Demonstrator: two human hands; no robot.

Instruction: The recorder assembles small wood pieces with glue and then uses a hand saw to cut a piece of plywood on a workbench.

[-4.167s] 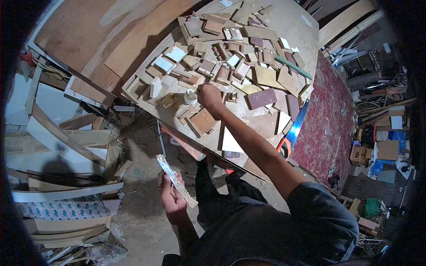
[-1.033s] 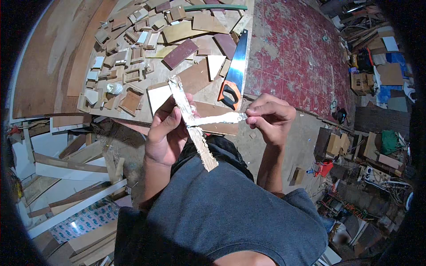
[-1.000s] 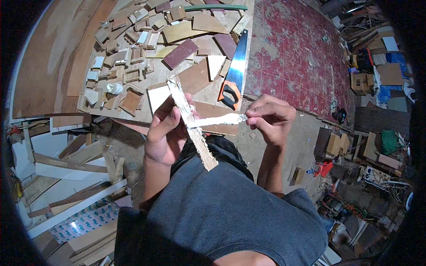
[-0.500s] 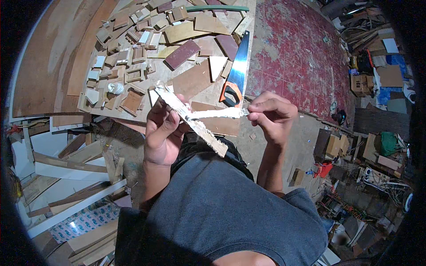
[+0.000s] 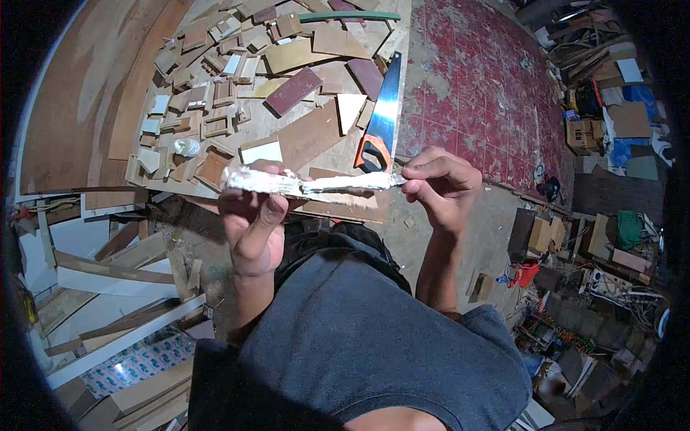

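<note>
My left hand (image 5: 251,233) is closed on a wood strip (image 5: 255,181) thickly smeared with white paste. My right hand (image 5: 445,188) pinches the end of a thin stick (image 5: 345,182), also coated in white, whose far tip touches the strip. Both are held level above the near edge of the worktable (image 5: 277,113). Behind them lie a hand saw (image 5: 387,118) with an orange and black handle and a small white container (image 5: 186,148) among wooden pieces.
The table carries several small wooden boxes and offcuts (image 5: 295,87). Large plywood sheets (image 5: 83,93) stand at left, above a pile of scrap boards (image 5: 115,276). A worn red tiled surface (image 5: 478,100) adjoins the table at right, beside cluttered materials (image 5: 629,122).
The wood strip has turned from a steep slant to nearly horizontal, with my left wrist rotated. Earlier, my right hand was at the white container on the table.
</note>
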